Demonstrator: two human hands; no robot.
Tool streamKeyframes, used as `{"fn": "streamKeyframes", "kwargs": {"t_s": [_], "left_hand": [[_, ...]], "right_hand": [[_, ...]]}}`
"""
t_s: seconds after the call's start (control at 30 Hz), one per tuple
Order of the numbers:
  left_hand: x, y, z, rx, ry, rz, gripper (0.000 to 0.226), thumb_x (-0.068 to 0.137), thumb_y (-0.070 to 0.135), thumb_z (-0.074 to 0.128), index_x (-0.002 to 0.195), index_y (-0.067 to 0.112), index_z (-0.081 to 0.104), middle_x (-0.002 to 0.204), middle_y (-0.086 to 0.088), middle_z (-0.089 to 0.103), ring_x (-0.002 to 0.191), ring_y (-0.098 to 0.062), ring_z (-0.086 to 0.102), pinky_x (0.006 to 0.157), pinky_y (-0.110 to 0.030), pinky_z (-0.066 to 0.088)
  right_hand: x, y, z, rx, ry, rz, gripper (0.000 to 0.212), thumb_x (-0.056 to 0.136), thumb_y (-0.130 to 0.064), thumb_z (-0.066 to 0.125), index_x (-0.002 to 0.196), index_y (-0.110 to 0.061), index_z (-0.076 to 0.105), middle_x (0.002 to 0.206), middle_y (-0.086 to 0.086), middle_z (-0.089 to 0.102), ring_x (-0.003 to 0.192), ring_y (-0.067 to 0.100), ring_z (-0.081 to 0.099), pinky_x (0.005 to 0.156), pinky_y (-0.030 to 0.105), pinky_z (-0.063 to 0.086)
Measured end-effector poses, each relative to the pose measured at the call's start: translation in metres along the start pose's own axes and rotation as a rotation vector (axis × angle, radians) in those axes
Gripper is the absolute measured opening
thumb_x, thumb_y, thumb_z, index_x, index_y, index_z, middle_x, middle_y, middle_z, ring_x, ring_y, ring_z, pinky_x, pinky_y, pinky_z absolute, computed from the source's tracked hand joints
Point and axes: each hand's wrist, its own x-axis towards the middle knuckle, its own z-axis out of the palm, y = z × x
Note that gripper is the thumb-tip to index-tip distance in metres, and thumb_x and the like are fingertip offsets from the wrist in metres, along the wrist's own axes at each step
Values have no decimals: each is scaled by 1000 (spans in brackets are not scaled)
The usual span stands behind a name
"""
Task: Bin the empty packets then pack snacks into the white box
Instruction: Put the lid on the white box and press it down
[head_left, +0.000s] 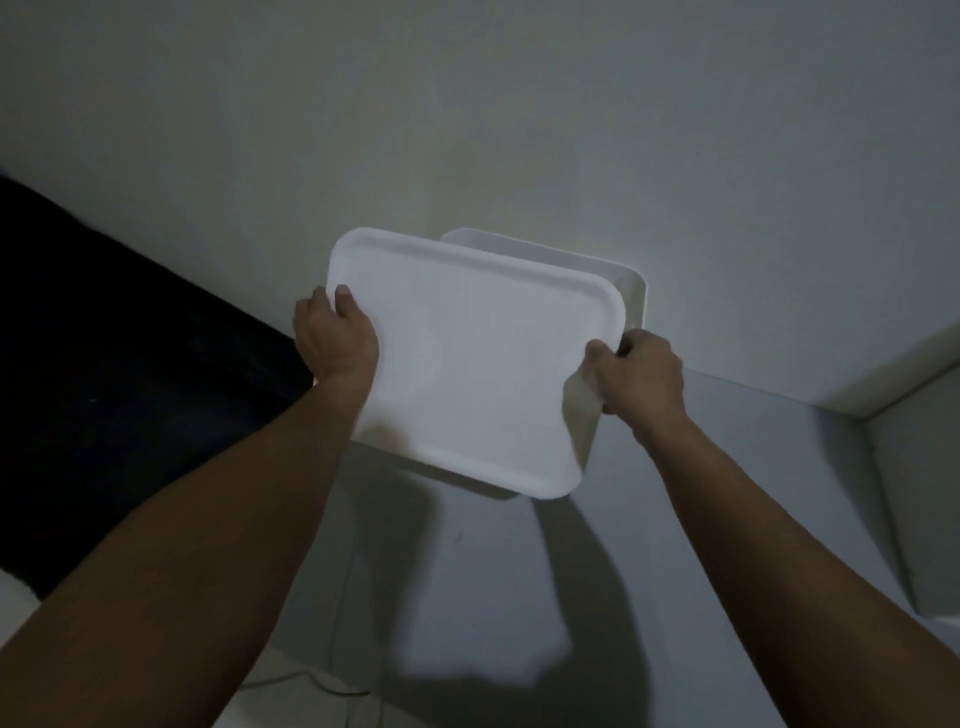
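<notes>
Up against a pale wall (467, 104), the white box (631, 291) is held in the air between both hands, its white lid (467, 364) facing the camera and covering most of it. The left hand (337, 338) grips the lid's left edge, thumb lying on the top face and fingers curled behind. The right hand (639, 374) clutches the box's right side near the lid's rim, fingers wrapped around the edge. A dark surface (104, 364) lies at the left, and shadows of box and arms fall on the grey floor (727, 519) below.
</notes>
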Motion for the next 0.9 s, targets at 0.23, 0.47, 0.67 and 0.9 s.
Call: {"fn": "streamKeyframes", "kwargs": {"t_s": [0.23,0.47,0.67,0.9], "left_hand": [[17,65,34,-160,-152,68,32,97,19,43,105,-5,63,105,-23,66,96,-34,62,80,-32,46],[38,88,74,49,-394,76,23,77,-2,48,83,-5,70,88,-20,70,81,-34,66,69,-34,52],[40,90,104,190,-480,58,16,81,0,53,90,-10,63,101,-26,66,92,-40,64,69,-35,48],[42,88,122,277,-413,154,19,81,5,51,91,-7,62,102,-27,62,105,-41,51,84,-43,46]], "right_hand": [[57,-3,-39,156,169,119,35,72,-38,76,92,-17,57,86,5,61,65,26,68,67,47,61],[110,-2,-51,88,111,211,14,79,-20,74,83,-7,72,76,10,69,55,24,68,35,20,48],[143,1,-37,70,97,249,10,75,-13,71,79,-4,72,73,10,68,59,29,70,55,44,61],[160,16,-21,27,61,239,14,77,-15,70,80,-2,73,75,12,70,59,30,70,59,46,62]]}}
